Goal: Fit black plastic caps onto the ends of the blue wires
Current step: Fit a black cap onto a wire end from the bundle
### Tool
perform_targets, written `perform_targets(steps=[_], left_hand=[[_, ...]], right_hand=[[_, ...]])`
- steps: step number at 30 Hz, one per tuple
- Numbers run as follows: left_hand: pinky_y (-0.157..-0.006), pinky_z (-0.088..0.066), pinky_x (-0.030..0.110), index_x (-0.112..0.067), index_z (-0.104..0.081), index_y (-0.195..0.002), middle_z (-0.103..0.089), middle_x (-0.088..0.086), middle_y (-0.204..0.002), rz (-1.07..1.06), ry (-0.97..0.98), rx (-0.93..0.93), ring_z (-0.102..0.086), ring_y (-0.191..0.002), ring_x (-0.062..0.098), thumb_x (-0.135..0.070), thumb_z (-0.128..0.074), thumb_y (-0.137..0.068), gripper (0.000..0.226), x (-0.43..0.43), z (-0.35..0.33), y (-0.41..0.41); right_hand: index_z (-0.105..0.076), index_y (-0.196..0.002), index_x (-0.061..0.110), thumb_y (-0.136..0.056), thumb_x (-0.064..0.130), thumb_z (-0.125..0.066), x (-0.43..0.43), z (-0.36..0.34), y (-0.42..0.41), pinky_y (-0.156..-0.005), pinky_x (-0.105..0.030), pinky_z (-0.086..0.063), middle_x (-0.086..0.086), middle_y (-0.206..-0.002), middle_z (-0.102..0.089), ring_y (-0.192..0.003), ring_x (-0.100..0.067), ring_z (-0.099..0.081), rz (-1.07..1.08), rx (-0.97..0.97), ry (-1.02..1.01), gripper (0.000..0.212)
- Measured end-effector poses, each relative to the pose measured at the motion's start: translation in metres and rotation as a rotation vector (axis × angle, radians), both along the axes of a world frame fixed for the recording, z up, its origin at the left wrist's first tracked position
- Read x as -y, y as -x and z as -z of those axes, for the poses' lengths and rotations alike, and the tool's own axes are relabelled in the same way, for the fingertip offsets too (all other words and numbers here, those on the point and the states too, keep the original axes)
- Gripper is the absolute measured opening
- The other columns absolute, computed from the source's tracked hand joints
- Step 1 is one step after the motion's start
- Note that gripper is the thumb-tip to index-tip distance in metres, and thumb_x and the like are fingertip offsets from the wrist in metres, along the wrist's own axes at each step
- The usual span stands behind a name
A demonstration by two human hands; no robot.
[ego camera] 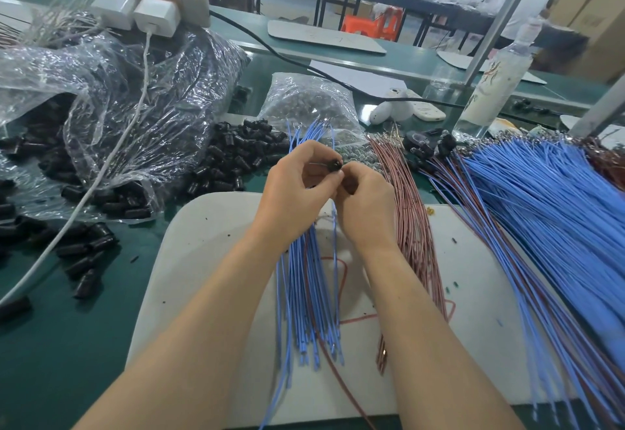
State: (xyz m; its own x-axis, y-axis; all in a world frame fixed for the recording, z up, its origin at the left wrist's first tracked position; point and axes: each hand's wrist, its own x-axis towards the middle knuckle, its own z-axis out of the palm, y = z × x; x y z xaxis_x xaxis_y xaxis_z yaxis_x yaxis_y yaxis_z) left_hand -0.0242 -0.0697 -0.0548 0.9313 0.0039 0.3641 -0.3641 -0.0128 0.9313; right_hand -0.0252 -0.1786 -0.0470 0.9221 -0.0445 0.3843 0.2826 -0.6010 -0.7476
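Note:
My left hand (297,189) grips a bundle of blue wires (304,294) that hangs down over the white board (203,243), with the wire tips fanning up behind my fingers. A small black cap (336,164) sits pinched between the fingertips of both hands. My right hand (367,203) holds that cap and a single blue wire running down from it. Loose black caps (233,162) lie heaped just left of my hands.
A clear bag (111,108) spilling black caps lies at left, crossed by a white charger cable (111,159). A bag of small grey parts (311,105) sits behind my hands. Pink wires (406,213) and a big spread of blue wires (548,213) lie to the right. A bottle (490,91) stands at back right.

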Motion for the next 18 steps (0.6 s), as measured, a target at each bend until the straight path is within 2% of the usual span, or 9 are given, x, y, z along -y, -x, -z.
perform_targets(steps=[3,5,8,12,18], left_hand=[[-0.086,-0.056,0.044,-0.016,-0.063,-0.088,-0.069,0.005,-0.089,0.014,0.008,0.001,-0.069,-0.086,0.02,0.004,-0.063,-0.083,0.021,-0.0002,-0.0014,0.0013],[-0.085,-0.056,0.044,-0.017,-0.063,-0.088,-0.07,0.006,-0.089,0.02,0.008,0.002,-0.069,-0.087,0.021,0.004,-0.063,-0.083,0.021,-0.0009,-0.0022,0.0019],[-0.086,-0.055,0.046,-0.018,-0.063,-0.087,-0.07,0.009,-0.09,0.022,-0.001,-0.009,-0.069,-0.087,0.023,0.004,-0.062,-0.082,0.022,-0.0008,-0.0019,0.0025],[-0.087,-0.054,0.047,-0.013,-0.064,-0.09,-0.07,0.01,-0.089,0.017,-0.014,-0.025,-0.069,-0.088,0.023,0.002,-0.063,-0.082,0.017,-0.0004,-0.0012,0.0027],[-0.086,-0.055,0.044,-0.015,-0.064,-0.087,-0.071,0.011,-0.09,0.014,0.002,-0.027,-0.069,-0.085,0.021,0.004,-0.064,-0.081,0.02,0.0015,-0.0058,0.0048]], right_hand=[[-0.065,-0.08,0.006,-0.086,0.001,-0.058,0.0003,-0.0001,-0.0009,-0.055,-0.007,-0.036,0.008,-0.064,-0.057,-0.058,0.003,-0.05,-0.005,-0.015,-0.003,0.011],[-0.068,-0.087,0.002,-0.087,0.001,-0.057,0.0,-0.0006,-0.0011,-0.057,-0.01,-0.039,0.0,-0.071,-0.064,-0.063,-0.005,-0.054,-0.012,-0.014,0.002,0.011],[-0.069,-0.095,0.002,-0.087,0.001,-0.056,0.0004,-0.0005,-0.0013,-0.066,-0.02,-0.043,-0.009,-0.081,-0.07,-0.076,-0.02,-0.062,-0.01,-0.016,0.02,0.016],[-0.07,-0.097,0.003,-0.087,0.001,-0.055,-0.0003,0.0,-0.0015,-0.074,-0.03,-0.047,-0.01,-0.084,-0.071,-0.08,-0.023,-0.063,-0.008,-0.025,0.03,0.018],[-0.071,-0.098,0.006,-0.086,0.0,-0.054,-0.0001,0.003,-0.0039,-0.069,-0.024,-0.046,-0.008,-0.083,-0.071,-0.078,-0.022,-0.064,-0.002,-0.005,0.036,0.022]])
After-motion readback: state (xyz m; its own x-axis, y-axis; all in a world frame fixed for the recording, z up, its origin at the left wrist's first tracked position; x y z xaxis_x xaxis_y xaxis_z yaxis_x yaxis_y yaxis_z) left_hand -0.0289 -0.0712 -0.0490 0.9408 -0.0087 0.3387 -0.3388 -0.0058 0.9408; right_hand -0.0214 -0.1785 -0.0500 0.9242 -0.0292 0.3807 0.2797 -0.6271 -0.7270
